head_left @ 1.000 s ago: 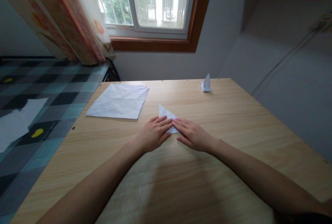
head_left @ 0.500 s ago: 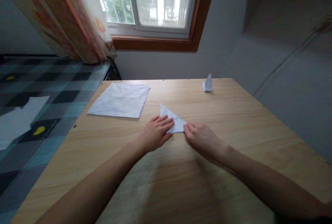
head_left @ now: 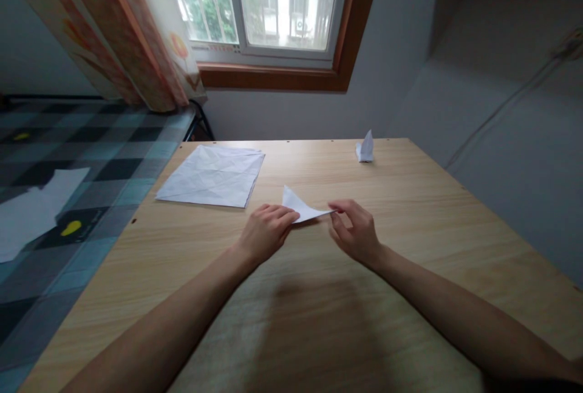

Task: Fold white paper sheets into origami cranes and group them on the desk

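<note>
Wooden table (head_left: 432, 229): two hands (head_left: 264, 232) (head_left: 357, 229) holding one folded paper (head_left: 300, 206).

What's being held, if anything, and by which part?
Folded white paper: the right hand pinches its right corner; the left hand is on its lower left edge, grip unclear.

Bright brown-framed window (head_left: 285, 7), floral curtain (head_left: 113, 28) beside it; checked bedspread (head_left: 109, 138); dim grey wall (head_left: 392, 47).

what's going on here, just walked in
Someone is handling a small folded paper over a wooden table. The left hand has its fingers on the near left part; the right hand pinches the right tip. Farther back, large creased paper lies flat at left, and a small paper shape stands at right.
</note>
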`<state>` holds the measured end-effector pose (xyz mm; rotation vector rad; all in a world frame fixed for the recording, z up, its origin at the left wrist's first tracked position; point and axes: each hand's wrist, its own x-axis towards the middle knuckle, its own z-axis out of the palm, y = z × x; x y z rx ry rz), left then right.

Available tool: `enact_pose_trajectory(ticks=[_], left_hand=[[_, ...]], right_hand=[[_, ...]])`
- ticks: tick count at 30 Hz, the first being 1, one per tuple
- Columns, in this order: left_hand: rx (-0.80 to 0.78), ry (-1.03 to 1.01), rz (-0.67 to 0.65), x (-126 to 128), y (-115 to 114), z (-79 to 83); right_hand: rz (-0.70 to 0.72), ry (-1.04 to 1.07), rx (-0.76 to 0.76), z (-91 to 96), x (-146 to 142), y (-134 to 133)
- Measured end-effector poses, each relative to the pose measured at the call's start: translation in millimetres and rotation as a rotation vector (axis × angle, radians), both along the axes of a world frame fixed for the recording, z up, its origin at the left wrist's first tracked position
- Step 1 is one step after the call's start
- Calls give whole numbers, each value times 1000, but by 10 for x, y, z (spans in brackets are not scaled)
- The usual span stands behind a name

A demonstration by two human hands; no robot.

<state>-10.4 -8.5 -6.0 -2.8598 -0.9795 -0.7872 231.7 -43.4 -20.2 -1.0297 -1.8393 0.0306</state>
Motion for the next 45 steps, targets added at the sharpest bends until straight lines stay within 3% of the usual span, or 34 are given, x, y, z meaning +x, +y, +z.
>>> enact_pose_trajectory(ticks=[4,6,10,14,17,21,26,32,34,38,41,45], left_hand=[[-71,-358,-29,58,-107,96],[-206,-478,-97,122,-186,147],[-534,-563,-17,232,-277,170],[-853,-750,66,250,-215,133],[-965,-903,98,238,-136,122],[-961,-1018,128,239,-82,125],[-933,-1012,176,222,-41,111],[-715,-1042,283,158,36,36],[-665,-937,221,180,-7,-8],[-725,-712,-18,273,-161,-126],[-727,-645,-46,317,-227,-172],[-791,-689,-47,323,-217,-108]], right_hand=[[140,285,-178,-6,-19,45],[202,343,-243,-2,-39,26],[276,334,-372,14,-116,-93],[226,472,-496,-13,-190,-154],[214,652,-590,-56,-215,-118],[229,842,-694,-66,-234,-54],[277,920,-856,-62,-244,9],[153,910,-783,-82,-249,29],[100,860,-745,-58,-296,26],[65,741,-675,0,-436,51],[137,672,-650,4,-504,79],[315,722,-661,-50,-512,101]])
